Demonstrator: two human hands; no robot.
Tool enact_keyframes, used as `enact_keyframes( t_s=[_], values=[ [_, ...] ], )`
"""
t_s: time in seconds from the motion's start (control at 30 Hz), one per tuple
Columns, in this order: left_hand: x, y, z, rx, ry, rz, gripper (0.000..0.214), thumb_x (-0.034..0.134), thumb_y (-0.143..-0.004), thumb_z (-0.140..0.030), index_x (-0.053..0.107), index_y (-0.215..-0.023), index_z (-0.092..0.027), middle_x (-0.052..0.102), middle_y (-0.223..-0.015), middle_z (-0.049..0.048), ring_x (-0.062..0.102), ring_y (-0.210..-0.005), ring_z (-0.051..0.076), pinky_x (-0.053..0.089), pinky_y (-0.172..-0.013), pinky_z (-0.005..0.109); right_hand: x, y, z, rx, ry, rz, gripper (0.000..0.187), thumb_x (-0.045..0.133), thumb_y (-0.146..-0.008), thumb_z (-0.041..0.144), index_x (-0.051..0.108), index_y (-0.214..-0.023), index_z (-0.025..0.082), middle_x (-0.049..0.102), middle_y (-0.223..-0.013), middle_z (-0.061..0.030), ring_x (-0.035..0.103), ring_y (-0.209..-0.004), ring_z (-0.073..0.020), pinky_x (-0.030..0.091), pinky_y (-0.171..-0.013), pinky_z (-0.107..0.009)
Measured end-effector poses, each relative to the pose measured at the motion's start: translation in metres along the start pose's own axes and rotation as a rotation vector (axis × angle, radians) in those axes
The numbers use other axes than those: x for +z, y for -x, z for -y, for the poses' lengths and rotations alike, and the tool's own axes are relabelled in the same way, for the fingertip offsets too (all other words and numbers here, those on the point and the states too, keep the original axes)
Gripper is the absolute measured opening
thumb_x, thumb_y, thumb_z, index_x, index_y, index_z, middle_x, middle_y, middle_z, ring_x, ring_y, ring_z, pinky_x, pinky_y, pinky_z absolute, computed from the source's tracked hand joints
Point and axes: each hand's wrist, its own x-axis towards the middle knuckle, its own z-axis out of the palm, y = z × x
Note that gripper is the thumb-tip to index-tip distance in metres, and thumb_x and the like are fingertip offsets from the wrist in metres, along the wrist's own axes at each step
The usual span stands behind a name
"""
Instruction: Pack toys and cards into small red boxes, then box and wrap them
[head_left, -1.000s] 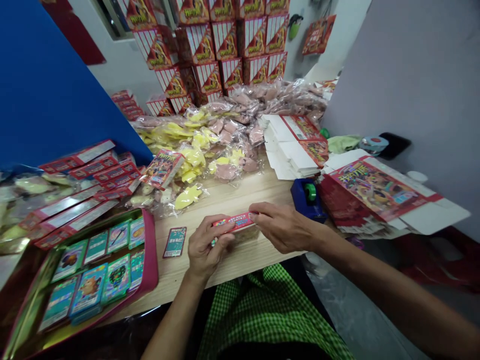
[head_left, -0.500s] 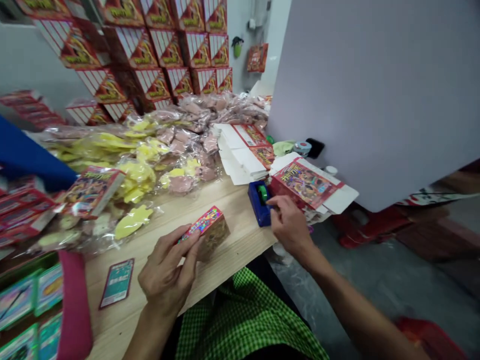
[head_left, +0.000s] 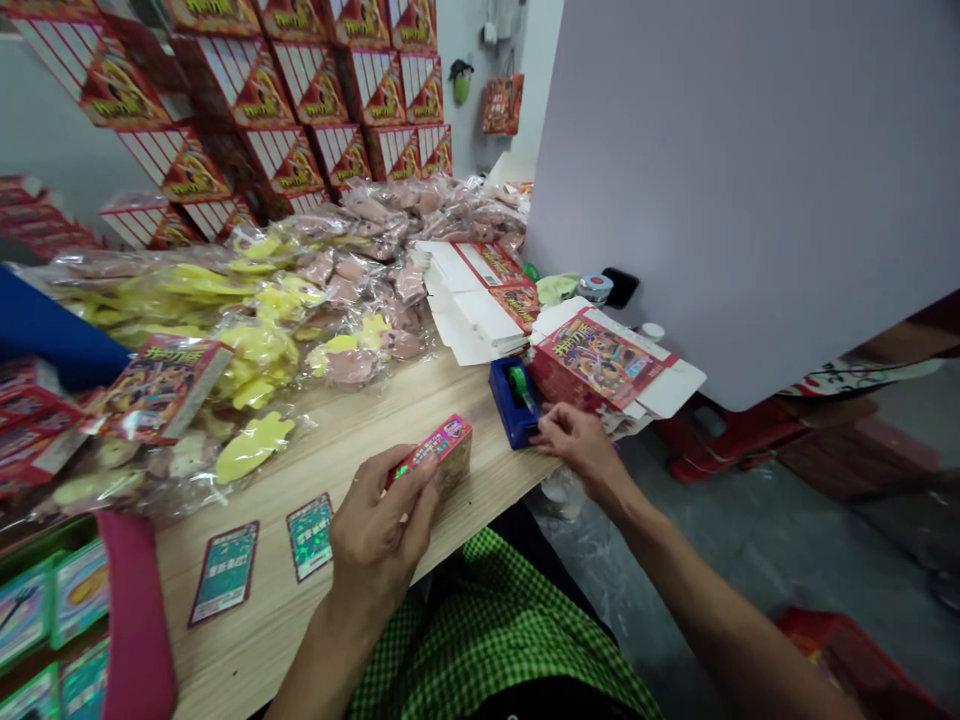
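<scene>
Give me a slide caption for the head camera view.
Left hand grips a small pink box, right hand beside a blue tape dispenser.

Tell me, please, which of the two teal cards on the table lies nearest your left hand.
The teal card with the shiny green face lies nearest, just beside the left hand; the other teal card lies farther left on the wooden table.
</scene>
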Motion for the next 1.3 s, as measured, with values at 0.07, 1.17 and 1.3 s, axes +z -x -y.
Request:
enact_keyframes(
  t_s=[0.07, 1.17, 1.3],
  values=[
    [0.001, 0.000, -0.001, -0.004, -0.014, 0.004, 0.022, 0.068, -0.090, -0.010, 0.070, -0.110, -0.019, 0.072, -0.111, 0.0092, 0.073, -0.095, 0.020, 0.063, -0.080, 0.031, 0.002, 0.008, -0.012, -0.014, 0.031, -0.049, 0.027, 0.060, -0.081, 0.042, 0.049, -0.066, 0.023, 0.060, -0.062, -0.0002, 0.066, -0.064, -0.0192, 0.055, -0.057, -0.028],
    [-0.016, -0.022, 0.002, -0.171, 0.275, 0.261, 0.023, 0.065, -0.091, -0.014, 0.068, -0.114, -0.017, 0.066, -0.100, 0.0067, 0.066, -0.090, 0.017, 0.056, -0.079, 0.029, 0.060, 0.054, 0.086, 0.034, -0.453, 0.602, 0.102, 0.066, -0.079, 0.033, 0.009, -0.160, 0.006, 0.062, -0.055, 0.0078, 0.051, -0.042, -0.0118, 0.042, -0.044, -0.020],
    [-0.021, -0.044, 0.003, -0.347, 0.351, 0.375, 0.013, 0.066, -0.094, -0.030, 0.073, -0.098, -0.019, 0.066, -0.094, 0.0048, 0.066, -0.083, 0.016, 0.054, -0.073, 0.029, 0.066, 0.057, 0.078, 0.016, -0.515, 0.555, 0.100, 0.065, -0.077, 0.032, 0.014, -0.159, 0.007, 0.062, -0.055, 0.0075, 0.050, -0.044, -0.0123, 0.040, -0.044, -0.020]
  ],
)
